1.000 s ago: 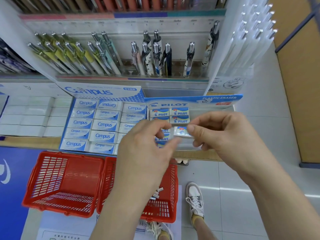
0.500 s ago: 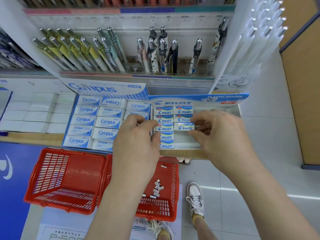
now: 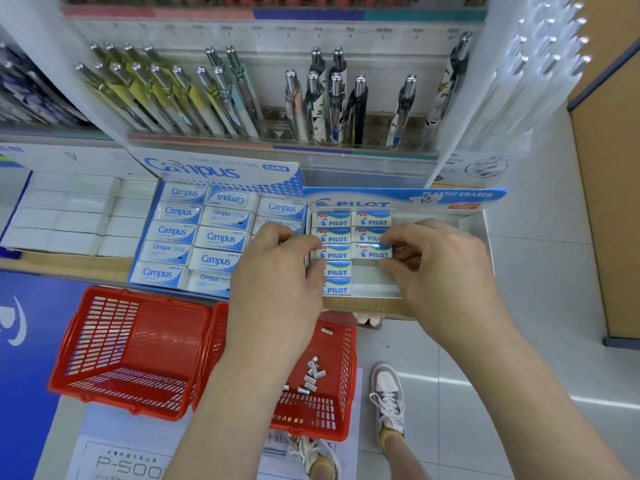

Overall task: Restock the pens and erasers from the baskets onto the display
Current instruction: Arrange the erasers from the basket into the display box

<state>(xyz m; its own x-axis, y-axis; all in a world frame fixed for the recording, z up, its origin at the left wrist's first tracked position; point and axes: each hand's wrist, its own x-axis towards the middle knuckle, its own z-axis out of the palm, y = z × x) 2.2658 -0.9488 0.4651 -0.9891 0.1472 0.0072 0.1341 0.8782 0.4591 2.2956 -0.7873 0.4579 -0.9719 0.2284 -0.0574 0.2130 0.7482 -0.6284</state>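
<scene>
Since a second ago, both hands lowered the small blue-and-white Pilot eraser [image 3: 373, 252] into the white cardboard Pilot tray [image 3: 474, 225]; right hand [image 3: 436, 261] fingertips pinch it, squaring the row, left hand [image 3: 280, 271] bracing neighbours, holding nothing.

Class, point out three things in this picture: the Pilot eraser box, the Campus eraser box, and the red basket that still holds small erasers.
Pilot eraser box [image 3: 403, 199], head view, on its blue header flap.
Campus eraser box [image 3: 214, 169], head view, on its raised printed lid.
red basket [image 3: 348, 368], head view, on its right mesh wall.

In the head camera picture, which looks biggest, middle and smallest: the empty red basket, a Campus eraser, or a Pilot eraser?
1. Empty red basket, though it sits nearer the camera.
2. Campus eraser.
3. Pilot eraser, on the same shelf, looks slightly smaller.
</scene>
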